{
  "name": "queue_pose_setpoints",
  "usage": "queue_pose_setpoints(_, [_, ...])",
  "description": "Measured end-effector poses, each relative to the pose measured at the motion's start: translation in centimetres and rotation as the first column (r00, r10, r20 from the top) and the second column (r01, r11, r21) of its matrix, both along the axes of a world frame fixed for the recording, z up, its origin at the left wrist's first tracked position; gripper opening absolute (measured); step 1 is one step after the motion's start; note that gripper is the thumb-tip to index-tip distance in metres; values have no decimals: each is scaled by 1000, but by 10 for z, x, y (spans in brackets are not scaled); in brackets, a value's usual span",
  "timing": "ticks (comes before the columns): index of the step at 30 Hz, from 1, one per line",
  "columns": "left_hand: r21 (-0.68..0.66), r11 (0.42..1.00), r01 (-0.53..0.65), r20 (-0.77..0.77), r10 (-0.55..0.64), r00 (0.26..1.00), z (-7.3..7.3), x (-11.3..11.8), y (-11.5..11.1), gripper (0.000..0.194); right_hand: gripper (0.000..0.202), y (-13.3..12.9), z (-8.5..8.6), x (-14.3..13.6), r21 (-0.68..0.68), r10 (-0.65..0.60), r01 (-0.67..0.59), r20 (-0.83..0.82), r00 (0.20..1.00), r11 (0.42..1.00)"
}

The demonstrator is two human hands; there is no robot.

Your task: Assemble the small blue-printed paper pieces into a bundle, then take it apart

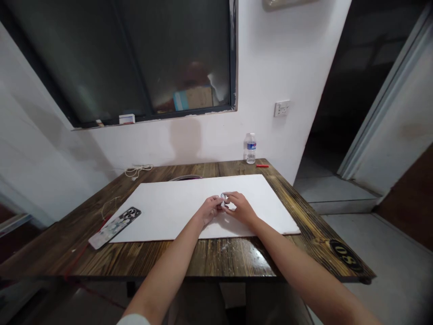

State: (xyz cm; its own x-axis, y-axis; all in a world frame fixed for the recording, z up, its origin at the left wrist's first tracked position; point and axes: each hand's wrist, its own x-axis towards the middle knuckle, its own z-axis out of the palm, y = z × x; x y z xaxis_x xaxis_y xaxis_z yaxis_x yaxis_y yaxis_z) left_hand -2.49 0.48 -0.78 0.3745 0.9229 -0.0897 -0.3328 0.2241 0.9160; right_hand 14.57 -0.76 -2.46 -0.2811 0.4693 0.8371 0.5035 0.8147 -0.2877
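Observation:
Over the white board (169, 207), my left hand (209, 210) and my right hand (241, 206) meet at the fingertips. Between them is a small whitish object (223, 201) with a darker rim at its top; its kind is too small to make out. Both hands are closed on it, the left fingers from the left side and the right thumb and fingers from the right. Part of the object is covered by my fingers. A phone in a patterned case (115, 227) lies across the board's left edge.
The board lies on a dark wooden table (233, 257). Along the table's back are a white cable (138, 169), a water bottle (251, 151) and a red pen-like item (262, 166). A round dark plate marked 08 (344, 254) is at the right front corner.

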Motion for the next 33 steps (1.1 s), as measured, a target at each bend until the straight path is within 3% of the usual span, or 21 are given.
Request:
queue_pose_setpoints(12, [19,999,26,32,-26,999,-6,-4,5,42,2,0,3,1,21,-31,30,33,999,999])
queue_pose_setpoints(24, [59,997,52,-9,-52,999,-3,-4,2,38,10,3,1,3,9,50,-50,-3,999,999])
queue_pose_setpoints(29, [32,999,3,-11,-3,1000,1,-3,0,37,7,2,3,3,-134,84,-99,-118,990,986])
queue_pose_setpoints(33, [59,998,19,-14,-19,1000,2,-1,-1,37,9,1,4,2,-354,48,-137,-249,967,925])
